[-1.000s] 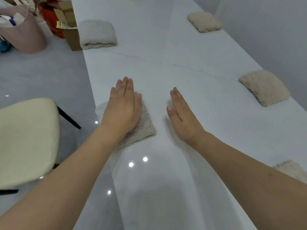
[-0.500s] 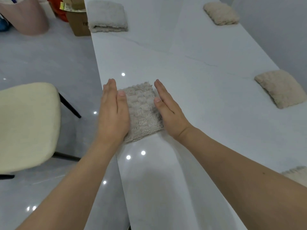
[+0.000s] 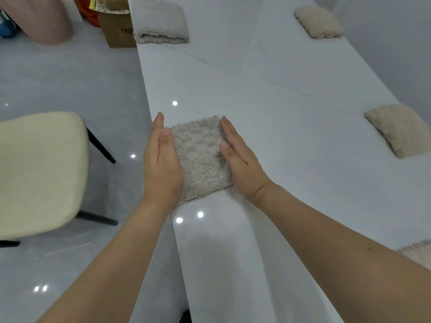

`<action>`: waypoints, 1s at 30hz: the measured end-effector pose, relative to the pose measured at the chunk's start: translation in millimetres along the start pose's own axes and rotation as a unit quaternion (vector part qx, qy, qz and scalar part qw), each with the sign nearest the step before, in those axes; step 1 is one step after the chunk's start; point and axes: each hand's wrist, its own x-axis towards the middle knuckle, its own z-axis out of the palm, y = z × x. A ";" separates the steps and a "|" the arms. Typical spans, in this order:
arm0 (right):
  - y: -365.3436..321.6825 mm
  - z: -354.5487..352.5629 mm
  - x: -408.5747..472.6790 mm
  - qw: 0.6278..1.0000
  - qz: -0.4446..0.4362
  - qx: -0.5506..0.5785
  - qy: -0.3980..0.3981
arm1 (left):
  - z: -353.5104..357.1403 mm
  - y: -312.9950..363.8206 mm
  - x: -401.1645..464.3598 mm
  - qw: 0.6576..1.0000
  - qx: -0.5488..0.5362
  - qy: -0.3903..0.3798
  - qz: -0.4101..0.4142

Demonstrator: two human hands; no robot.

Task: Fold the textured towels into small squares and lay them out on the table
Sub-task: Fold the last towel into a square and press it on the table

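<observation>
A small folded beige towel (image 3: pixel 200 157) with a bumpy texture lies near the left edge of the white table (image 3: pixel 268 94). My left hand (image 3: pixel 161 164) stands on edge against the towel's left side, fingers straight and together. My right hand (image 3: pixel 238 159) presses its right side the same way. The towel sits squeezed between both palms; neither hand curls around it. Other folded towels lie on the table: a pale grey one (image 3: pixel 161 22) at the far left, a beige one (image 3: pixel 319 22) at the far right, another beige one (image 3: pixel 401 129) on the right.
A corner of one more towel (image 3: pixel 417 250) shows at the right edge behind my forearm. A cream-cushioned chair (image 3: pixel 39 171) stands left of the table. A cardboard box (image 3: pixel 119 29) and a pink bin (image 3: pixel 42 19) sit on the floor at the far left.
A second ago my left hand lay flat on the towel and my right hand was on the table beside it. Both hands now stand on edge against the towel's sides.
</observation>
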 end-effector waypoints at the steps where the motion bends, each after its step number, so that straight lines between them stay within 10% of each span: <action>1: 0.5 0.1 0.2 1.000 -0.002 -0.002 0.002 | -0.3 -0.4 0.0 1.000 0.006 -0.003 0.001; 7: 2.2 5.0 -2.5 0.992 -0.015 -0.120 0.027 | -5.5 -9.9 2.3 0.986 0.143 -0.063 0.051; 17: 20.6 20.2 -13.0 0.920 -0.020 -0.383 0.083 | -16.3 -20.6 22.0 0.831 0.506 -0.149 0.178; 23: 0.0 26.3 -27.3 0.962 0.089 -0.195 0.169 | -27.1 -13.6 41.9 0.800 0.520 -0.214 0.209; 30: -26.9 91.8 -50.6 0.900 0.192 -0.051 0.388 | -45.8 16.9 109.2 0.812 0.329 -0.434 0.210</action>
